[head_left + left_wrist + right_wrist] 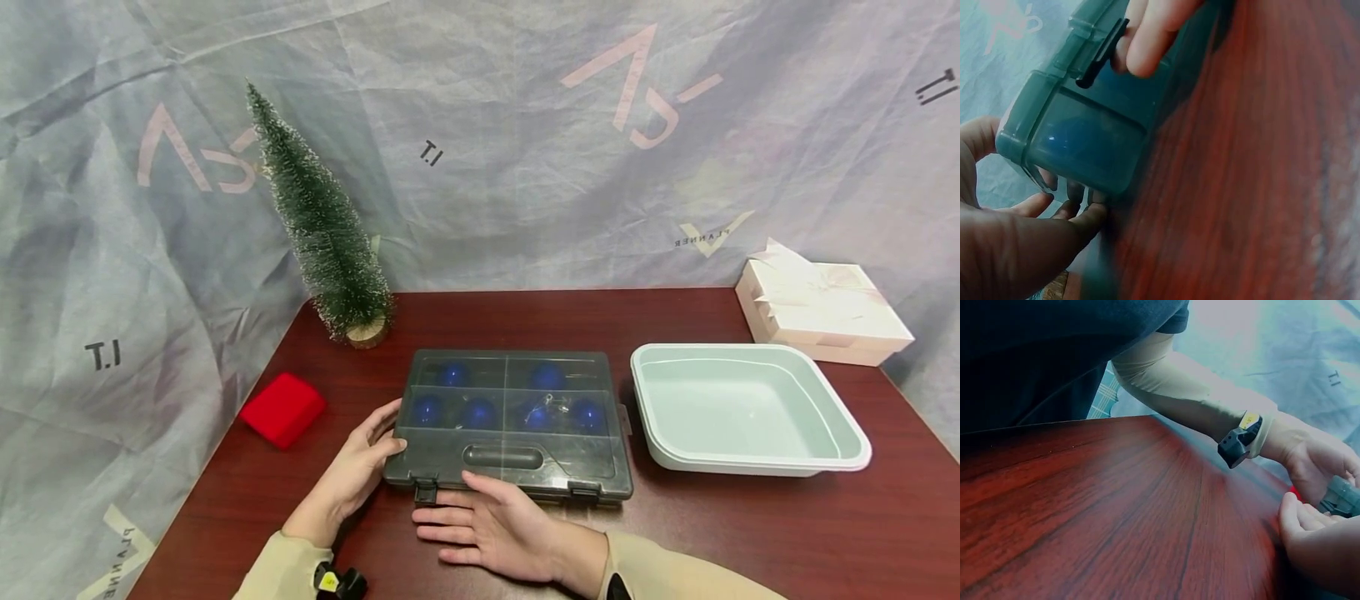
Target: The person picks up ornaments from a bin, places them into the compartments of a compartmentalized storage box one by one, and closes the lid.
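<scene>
A dark grey plastic organizer case [442, 457] with a clear lid lies on the table, several blue balls [588, 416] showing inside its compartments. My left hand [351, 477] grips its left end, thumb on the lid's edge and fingers against the side. In front of the case, my right hand [513, 532] has straight fingers beside the left latch [425, 492], with its thumb at the front edge. The left wrist view shows that black latch [1102, 55] standing out from the case, right fingertips [1147, 53] touching it. The right latch [583, 492] lies flatter against the front.
A red box [283, 408] sits at the left edge, and a small frosted fir tree [322, 225] on a wooden base stands behind it. Right of the case is a pale green basin [750, 408]. A white box with a ribbon [828, 308] occupies the back right corner.
</scene>
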{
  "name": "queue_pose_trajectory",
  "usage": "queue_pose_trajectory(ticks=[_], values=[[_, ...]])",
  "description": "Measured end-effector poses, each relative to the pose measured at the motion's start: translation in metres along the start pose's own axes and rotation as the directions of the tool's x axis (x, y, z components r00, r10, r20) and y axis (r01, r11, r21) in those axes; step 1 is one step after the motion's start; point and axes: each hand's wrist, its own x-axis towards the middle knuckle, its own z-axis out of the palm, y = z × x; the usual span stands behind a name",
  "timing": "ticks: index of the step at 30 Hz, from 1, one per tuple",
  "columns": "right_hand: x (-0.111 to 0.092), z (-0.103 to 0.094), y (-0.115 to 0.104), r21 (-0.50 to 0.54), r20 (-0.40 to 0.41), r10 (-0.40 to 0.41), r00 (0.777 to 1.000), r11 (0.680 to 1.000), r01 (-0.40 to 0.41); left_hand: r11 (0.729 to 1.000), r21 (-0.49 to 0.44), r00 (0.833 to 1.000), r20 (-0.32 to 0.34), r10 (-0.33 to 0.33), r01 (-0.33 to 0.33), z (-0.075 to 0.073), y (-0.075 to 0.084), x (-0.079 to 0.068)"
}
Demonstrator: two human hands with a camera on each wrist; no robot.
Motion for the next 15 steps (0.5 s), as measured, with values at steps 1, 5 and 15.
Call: queue_pose_trajectory(ticks=[1, 5, 15], values=[[0.000, 0.000, 0.000, -0.001, 0.009, 0.003, 1.000, 1.000, -0.003, 1.000, 0.001, 1.000, -0.001, -0.001, 0.001, 0.000, 0.000, 0.000], [0.001, 0.001, -0.002, -0.022, 0.059, 0.002, 0.998, 1.000, -0.001, 1.000, 0.006, 1.000, -0.004, -0.004, 0.004, 0.000, 0.001, -0.001], [-0.004, 0.021, -0.017, -0.472, 0.094, -0.145, 0.985, 0.864, 0.173, 1.000, 0.000, 1.000, -0.006, 0.000, 0.000, 0.001, 0.000, 0.000]])
